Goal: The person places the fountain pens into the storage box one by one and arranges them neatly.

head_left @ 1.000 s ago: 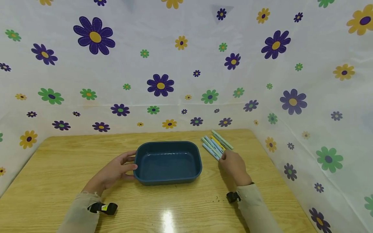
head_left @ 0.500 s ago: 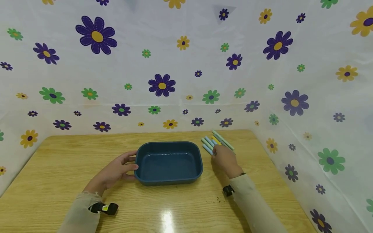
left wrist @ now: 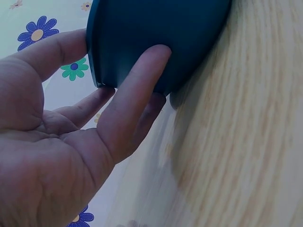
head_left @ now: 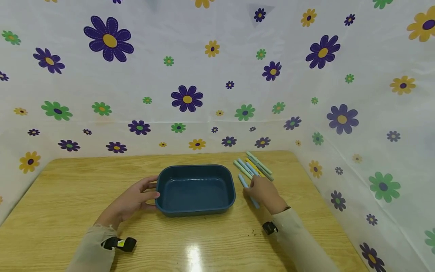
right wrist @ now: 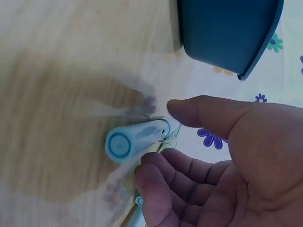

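Note:
The dark blue rectangular tub (head_left: 195,212) stands upright on the table, with nothing visible inside. At its left end, the spread fingers and thumb of my left hand (head_left: 132,198) rest against the outer wall; the left wrist view shows the tub (left wrist: 142,28) touched by fairly straight fingers. To the right of the tub, my right hand (head_left: 266,192) holds a light blue marker (head_left: 242,180) about its middle, low over the table. In the right wrist view, this marker (right wrist: 137,139) lies between thumb and curled fingers; the index finger's contact is hard to see.
Several green, blue and yellow markers (head_left: 244,169) lie side by side just beyond my right hand. Wood-grain table (head_left: 153,241) surrounds the tub. A flower-patterned sheet (head_left: 210,75) hangs behind the table and along its right side. Small dark specks lie in front of my right hand.
My right hand shifts left over the markers, then comes slightly back toward me. The light blue marker leaves the group's near side and now lies apart, closer to me. Left hand and tub stay put.

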The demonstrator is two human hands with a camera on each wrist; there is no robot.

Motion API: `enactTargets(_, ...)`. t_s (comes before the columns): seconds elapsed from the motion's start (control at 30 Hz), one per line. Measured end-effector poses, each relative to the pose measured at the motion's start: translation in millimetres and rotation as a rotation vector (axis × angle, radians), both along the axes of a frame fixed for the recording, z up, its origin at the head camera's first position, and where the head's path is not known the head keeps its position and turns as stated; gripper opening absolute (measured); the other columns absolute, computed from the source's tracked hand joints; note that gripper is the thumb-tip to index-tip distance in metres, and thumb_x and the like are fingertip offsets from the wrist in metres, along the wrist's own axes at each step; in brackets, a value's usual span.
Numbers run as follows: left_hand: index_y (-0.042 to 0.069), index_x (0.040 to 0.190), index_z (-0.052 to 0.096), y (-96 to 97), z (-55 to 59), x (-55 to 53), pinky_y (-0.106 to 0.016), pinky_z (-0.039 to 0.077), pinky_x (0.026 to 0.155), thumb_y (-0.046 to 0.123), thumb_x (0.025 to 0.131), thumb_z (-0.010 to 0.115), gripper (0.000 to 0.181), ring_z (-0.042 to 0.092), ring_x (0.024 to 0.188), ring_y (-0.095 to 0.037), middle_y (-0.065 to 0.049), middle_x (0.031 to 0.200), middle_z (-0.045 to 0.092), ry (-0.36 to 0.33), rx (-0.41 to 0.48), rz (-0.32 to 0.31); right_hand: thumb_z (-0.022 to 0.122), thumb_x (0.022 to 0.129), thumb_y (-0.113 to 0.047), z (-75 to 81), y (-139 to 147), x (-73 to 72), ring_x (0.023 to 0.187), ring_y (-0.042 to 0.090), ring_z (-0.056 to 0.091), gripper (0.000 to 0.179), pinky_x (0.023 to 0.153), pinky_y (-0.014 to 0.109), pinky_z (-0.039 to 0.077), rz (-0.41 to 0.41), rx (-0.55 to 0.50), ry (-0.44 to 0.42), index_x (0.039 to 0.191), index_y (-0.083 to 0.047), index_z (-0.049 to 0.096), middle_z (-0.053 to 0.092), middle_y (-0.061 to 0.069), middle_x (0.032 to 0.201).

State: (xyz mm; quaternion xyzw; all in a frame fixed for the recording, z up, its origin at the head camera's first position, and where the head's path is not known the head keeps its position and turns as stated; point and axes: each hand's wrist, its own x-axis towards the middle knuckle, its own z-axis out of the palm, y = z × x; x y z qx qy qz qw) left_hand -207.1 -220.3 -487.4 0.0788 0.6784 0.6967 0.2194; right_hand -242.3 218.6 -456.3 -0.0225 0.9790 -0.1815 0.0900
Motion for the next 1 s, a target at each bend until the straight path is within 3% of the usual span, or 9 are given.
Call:
enactTargets(0.07, 0.006, 0.163, 0.022, 0.4, -0.7, -0.4, -0.052, 0.06, 0.091, 0.01, 0.103, 0.064, 0.073, 0.065, 0.118, -0.037, -0.032, 0.157, 0.029, 0.0, -0.005, 0.002, 0.069, 0.098, -0.027, 0.4, 0, -2.3, 0.049, 0.01, 0.025, 0.048, 0.046, 0.024, 0.023, 0.008, -0.025, 0.004, 0.06, -0.016, 0.042, 0.03, -0.006, 0.054)
enactTargets(0.17, 0.005, 0.163, 0.023, 1.5, -0.9, 0.2, -0.052, 0.06, 0.091, 0.009, 0.103, 0.064, 0.073, 0.065, 0.118, -0.036, -0.032, 0.157, 0.029, -0.002, -0.008, 0.004, 0.065, 0.1, -0.023, -1.2, 3, -8.2, 0.05, 0.01, 0.02, 0.047, 0.048, 0.024, 0.019, 0.024, -0.049, -0.008, 0.062, -0.016, 0.039, 0.023, -0.006, 0.056)
enactTargets(0.33, 0.005, 0.163, 0.022, 2.7, -1.6, 1.7, -0.052, 0.06, 0.092, 0.009, 0.103, 0.063, 0.073, 0.065, 0.118, -0.038, -0.033, 0.157, 0.028, 0.001, -0.008, -0.002, 0.07, 0.096, -0.02, -8.5, 5, -16.4, 0.05, 0.01, 0.028, 0.039, 0.048, 0.025, 0.025, 0.012, -0.056, -0.032, 0.066, -0.016, 0.044, 0.028, -0.005, 0.057)
enactTargets(0.53, 0.005, 0.164, 0.021, 2.3, -1.4, 2.2, -0.052, 0.06, 0.092, 0.012, 0.103, 0.065, 0.075, 0.064, 0.119, -0.037, -0.034, 0.157, 0.028, 0.014, 0.002, -0.02, 0.076, 0.093, -0.027, -8.4, 3, -16.3, 0.047, 0.009, 0.024, 0.053, 0.046, 0.024, 0.023, 0.003, -0.07, -0.033, 0.055, -0.017, 0.041, 0.025, -0.007, 0.052)
enactTargets(0.63, 0.004, 0.164, 0.02, 2.1, -1.0, 1.9, -0.053, 0.059, 0.093, 0.012, 0.103, 0.064, 0.075, 0.065, 0.118, -0.038, -0.034, 0.156, 0.027, 0.015, 0.013, -0.035, 0.072, 0.095, -0.027, -5.0, 1, -13.6, 0.049, 0.011, 0.031, 0.044, 0.047, 0.025, 0.027, 0.022, -0.062, -0.025, 0.06, -0.015, 0.049, 0.036, -0.005, 0.054)
enactTargets(0.77, 0.004, 0.163, 0.021, 1.8, -0.1, 1.4, -0.052, 0.059, 0.093, 0.012, 0.103, 0.064, 0.074, 0.065, 0.117, -0.037, -0.034, 0.157, 0.027, 0.015, 0.013, -0.034, 0.061, 0.1, -0.021, -2.1, 0, -12.4, 0.063, 0.017, 0.051, 0.02, 0.056, 0.029, 0.041, 0.046, -0.052, -0.003, 0.087, -0.007, 0.065, 0.06, 0.003, 0.077)
enactTargets(0.87, 0.003, 0.163, 0.021, 1.2, 0.6, 1.3, -0.053, 0.059, 0.092, 0.012, 0.103, 0.064, 0.074, 0.066, 0.117, -0.037, -0.035, 0.157, 0.026, 0.015, 0.013, -0.028, 0.058, 0.101, -0.017, -1.7, 0, -14.5, 0.071, 0.02, 0.055, 0.016, 0.061, 0.032, 0.044, 0.048, -0.082, 0.003, 0.1, -0.004, 0.067, 0.063, 0.006, 0.088)
enactTargets(1.0, 0.003, 0.163, 0.02, 0.9, 1.0, 1.7, -0.052, 0.059, 0.092, 0.013, 0.103, 0.065, 0.076, 0.066, 0.116, -0.037, -0.035, 0.157, 0.025, 0.01, 0.017, -0.025, 0.06, 0.1, -0.018, -0.8, -1, -16.8, 0.064, 0.018, 0.049, 0.016, 0.056, 0.03, 0.04, 0.037, -0.127, -0.017, 0.094, -0.005, 0.065, 0.058, 0.005, 0.078)
